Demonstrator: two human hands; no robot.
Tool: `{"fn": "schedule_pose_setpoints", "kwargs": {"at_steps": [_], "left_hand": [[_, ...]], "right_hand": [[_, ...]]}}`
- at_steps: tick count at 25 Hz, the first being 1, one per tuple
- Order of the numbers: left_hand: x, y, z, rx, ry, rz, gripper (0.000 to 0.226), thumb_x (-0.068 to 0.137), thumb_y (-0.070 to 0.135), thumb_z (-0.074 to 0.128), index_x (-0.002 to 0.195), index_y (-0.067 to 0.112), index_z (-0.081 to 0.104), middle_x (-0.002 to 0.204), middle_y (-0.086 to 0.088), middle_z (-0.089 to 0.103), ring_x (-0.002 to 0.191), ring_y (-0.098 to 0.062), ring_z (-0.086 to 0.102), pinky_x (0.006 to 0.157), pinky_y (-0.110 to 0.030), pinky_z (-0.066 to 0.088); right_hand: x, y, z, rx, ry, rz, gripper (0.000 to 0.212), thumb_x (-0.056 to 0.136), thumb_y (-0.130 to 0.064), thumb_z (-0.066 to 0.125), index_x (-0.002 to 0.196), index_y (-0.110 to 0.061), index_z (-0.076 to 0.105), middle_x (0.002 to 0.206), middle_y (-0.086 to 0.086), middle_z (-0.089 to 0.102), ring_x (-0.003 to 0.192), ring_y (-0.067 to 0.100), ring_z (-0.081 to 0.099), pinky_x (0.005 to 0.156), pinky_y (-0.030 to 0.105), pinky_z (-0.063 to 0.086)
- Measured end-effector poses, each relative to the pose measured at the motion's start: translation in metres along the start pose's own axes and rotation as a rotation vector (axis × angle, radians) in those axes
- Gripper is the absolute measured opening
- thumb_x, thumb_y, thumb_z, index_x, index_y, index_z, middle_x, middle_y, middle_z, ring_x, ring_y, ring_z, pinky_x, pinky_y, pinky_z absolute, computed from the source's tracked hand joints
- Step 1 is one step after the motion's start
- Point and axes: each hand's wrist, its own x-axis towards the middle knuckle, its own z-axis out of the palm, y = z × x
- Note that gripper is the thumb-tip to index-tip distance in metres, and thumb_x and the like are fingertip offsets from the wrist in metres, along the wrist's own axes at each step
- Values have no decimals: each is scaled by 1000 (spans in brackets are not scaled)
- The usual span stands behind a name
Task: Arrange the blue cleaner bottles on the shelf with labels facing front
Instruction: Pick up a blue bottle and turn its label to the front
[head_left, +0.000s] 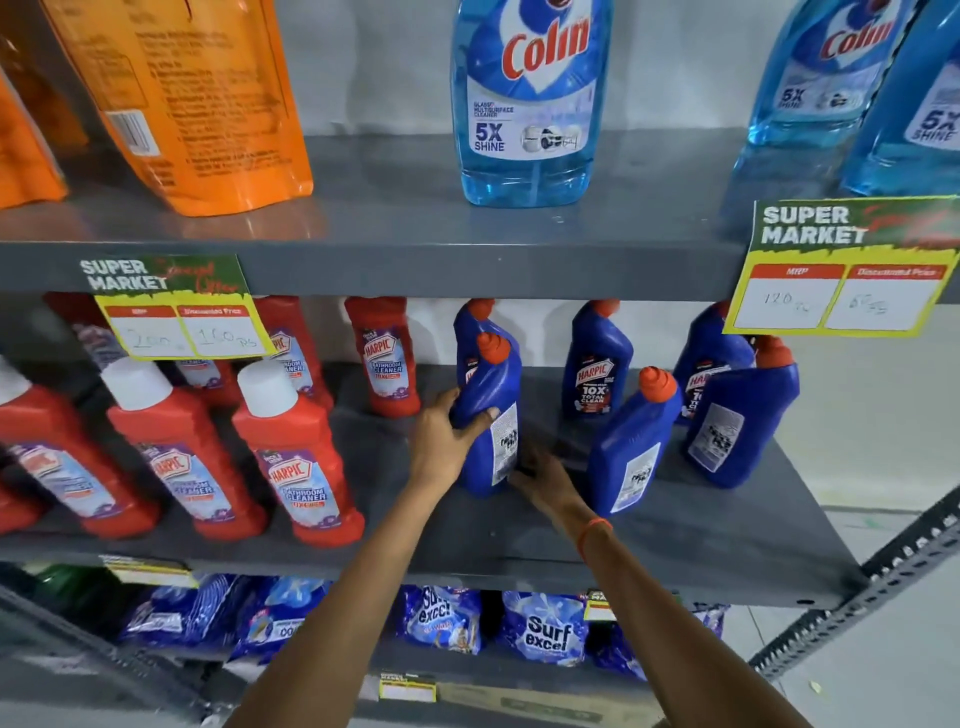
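Several blue Harpic cleaner bottles with orange caps stand on the grey middle shelf (675, 525). My left hand (447, 441) grips the front-left blue bottle (491, 415) around its side; its white back label faces me. My right hand (540, 483) touches that same bottle at its base on the right. Directly behind it stands another blue bottle (470, 319), mostly hidden. Two more blue bottles, one (631, 447) and another (740, 421), show their back labels. A rear blue bottle (595, 364) shows its Harpic front label, and a further one (709, 364) is partly hidden.
Red Harpic bathroom cleaner bottles (298, 457) fill the shelf's left half. Colin glass cleaner bottles (524, 104) and orange pouches (182, 98) stand on the shelf above. Price tags (839, 270) hang from its edge. Surf Excel packs (543, 629) lie below.
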Motion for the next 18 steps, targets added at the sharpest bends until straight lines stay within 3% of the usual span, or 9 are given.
{"fn": "schedule_pose_setpoints", "kwargs": {"at_steps": [2,5,7,9,11,13,16,18], "left_hand": [[6,-3,-11,-177,-102,-52,29,72,35,74,96,23,64,99,-8,71,90,-24,67,83,-46,55],[10,0,-22,-332,-195,-92,27,82,15,67,105,26,60,102,-2,69,92,-15,66,85,-33,54],[7,3,-22,-400,-201,-121,29,87,15,60,115,24,55,108,0,66,94,-8,66,79,-21,55],[2,10,-15,-426,-211,-148,27,89,22,58,114,30,51,109,6,65,91,1,66,73,-15,54],[-1,14,-3,-364,-214,-132,49,76,39,72,117,27,48,114,4,66,99,-4,65,81,-22,54],[-2,21,7,-340,-111,-162,75,55,51,82,116,21,49,112,-3,68,99,-15,66,84,-31,54],[5,31,6,-354,73,-235,41,64,26,81,96,19,57,95,-5,69,86,-21,67,75,-29,54],[8,29,-2,-390,97,-244,30,72,8,75,96,13,59,89,-7,67,82,-23,65,69,-26,54]], "right_hand": [[-3,-2,-9,169,-170,25,45,78,14,58,116,-10,56,110,6,69,98,15,63,82,22,54],[-8,-6,-12,332,-290,59,50,75,11,66,119,-7,53,107,6,69,94,16,66,76,25,59],[-10,-4,-5,338,-189,35,56,71,8,72,121,0,47,114,16,64,94,22,64,70,27,60],[-13,-6,2,306,-39,15,51,69,4,75,111,-4,47,112,18,64,88,21,63,68,30,59],[-15,-10,8,195,92,-20,47,68,-1,77,100,-12,43,98,7,65,79,14,60,66,23,52],[-18,-11,13,94,128,-67,46,70,-4,75,96,-15,38,91,-2,60,78,13,57,61,14,46],[-21,-8,16,55,88,-106,46,71,-5,75,96,-14,38,96,2,61,87,19,59,71,15,48],[-21,-6,13,96,38,-88,51,68,-4,78,102,-11,40,103,5,60,95,22,60,86,37,52]]}}
